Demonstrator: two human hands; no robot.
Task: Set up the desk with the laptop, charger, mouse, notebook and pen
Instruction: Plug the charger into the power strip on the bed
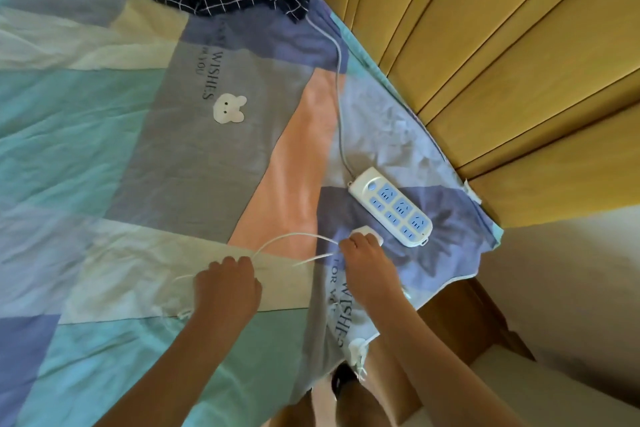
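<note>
White and smooth, the charger [367, 233] is a small rounded block clamped in my right hand [367, 262], just beside the power strip [391, 206] on the bed [104, 149]. Its thin white cable [291, 239] loops over to my left hand [227, 288], fisted around it. I see a glossy oblong strip with blue sockets, a wrinkled patchwork sheet and a padded yellow headboard [502, 45].

White charger [367, 232], white-and-blue power strip [391, 206], pastel patchwork sheet [104, 114].
</note>
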